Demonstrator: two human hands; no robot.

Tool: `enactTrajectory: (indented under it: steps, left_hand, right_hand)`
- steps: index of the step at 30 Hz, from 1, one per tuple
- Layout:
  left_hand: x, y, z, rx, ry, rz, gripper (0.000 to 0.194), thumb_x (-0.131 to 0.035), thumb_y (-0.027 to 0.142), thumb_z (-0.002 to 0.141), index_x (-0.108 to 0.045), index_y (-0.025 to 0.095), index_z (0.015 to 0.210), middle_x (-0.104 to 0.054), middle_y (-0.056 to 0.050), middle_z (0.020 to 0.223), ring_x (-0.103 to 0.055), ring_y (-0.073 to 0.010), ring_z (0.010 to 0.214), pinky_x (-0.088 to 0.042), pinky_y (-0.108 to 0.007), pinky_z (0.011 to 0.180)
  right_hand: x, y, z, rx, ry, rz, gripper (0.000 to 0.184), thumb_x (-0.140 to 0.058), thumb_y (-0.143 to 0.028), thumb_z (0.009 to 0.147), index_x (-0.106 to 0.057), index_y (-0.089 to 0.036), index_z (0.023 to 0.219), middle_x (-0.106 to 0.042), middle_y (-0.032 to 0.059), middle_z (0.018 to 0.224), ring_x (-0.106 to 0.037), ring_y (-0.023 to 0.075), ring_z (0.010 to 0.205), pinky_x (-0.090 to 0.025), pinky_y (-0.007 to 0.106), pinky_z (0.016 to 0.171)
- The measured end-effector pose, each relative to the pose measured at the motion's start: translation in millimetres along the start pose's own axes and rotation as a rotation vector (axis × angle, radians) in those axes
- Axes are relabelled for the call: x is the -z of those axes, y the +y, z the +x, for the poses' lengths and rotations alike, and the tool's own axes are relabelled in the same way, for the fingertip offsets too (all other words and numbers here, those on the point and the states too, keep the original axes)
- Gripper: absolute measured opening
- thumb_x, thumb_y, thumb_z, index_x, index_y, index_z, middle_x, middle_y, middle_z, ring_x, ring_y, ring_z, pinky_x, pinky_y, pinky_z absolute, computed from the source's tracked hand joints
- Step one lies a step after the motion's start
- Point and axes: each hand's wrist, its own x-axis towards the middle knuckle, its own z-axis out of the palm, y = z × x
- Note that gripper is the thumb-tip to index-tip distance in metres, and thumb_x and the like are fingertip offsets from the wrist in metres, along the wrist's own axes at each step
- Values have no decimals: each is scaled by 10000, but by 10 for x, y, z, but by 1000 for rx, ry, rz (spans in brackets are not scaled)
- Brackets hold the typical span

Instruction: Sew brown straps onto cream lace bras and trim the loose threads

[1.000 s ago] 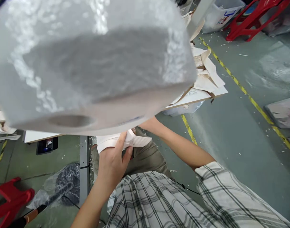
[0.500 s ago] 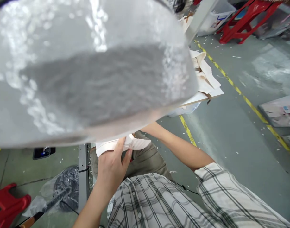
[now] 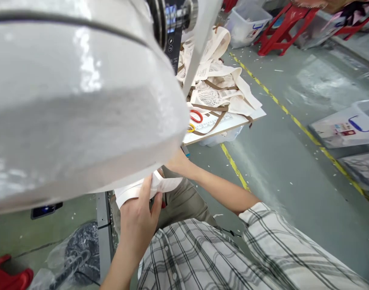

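Note:
A big white sewing machine body (image 3: 75, 104) fills the upper left and hides most of the work under it. Just below it, my left hand (image 3: 139, 219) is closed on a folded piece of white fabric (image 3: 169, 184), fingers over its edge. My right forearm (image 3: 214, 187) reaches in from the right, and my right hand (image 3: 174, 163) disappears under the machine, its fingers hidden. My lap and checked shirt lie beneath.
A white table (image 3: 233, 123) beyond carries a heap of cream bags with brown straps (image 3: 216, 86) and red and yellow rings (image 3: 196, 117). Yellow floor tape (image 3: 293, 119), plastic bins (image 3: 247, 20), red stools (image 3: 278, 28) and a dark bag (image 3: 78, 251) surround me.
My view has swung up and right, so more of the table and bag heap shows. Both hands stay by the white fabric under the machine.

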Motion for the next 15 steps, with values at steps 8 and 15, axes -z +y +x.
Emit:
enactTrajectory:
  steps: [8, 15]
  left_hand:
    - [8, 48, -33, 56, 0, -55, 573, -634, 277, 951, -450, 131, 1474, -758, -180, 1147, -757, -299, 970, -566, -304, 639]
    - [5, 66, -30, 83, 45, -105, 560, -630, 292, 954, -461, 146, 1468, -742, -175, 1203, -733, -293, 1074, -598, -360, 816]
  right_hand:
    - [47, 74, -382, -159, 74, 353, 315, -608, -529, 940, -602, -220, 999, -613, 55, 1036, -578, 150, 832, -531, 318, 827]
    - [85, -124, -514, -144, 9, 433, 302, -696, -471, 899, -557, -203, 919, -549, 28, 953, -556, 126, 799, -491, 273, 742]
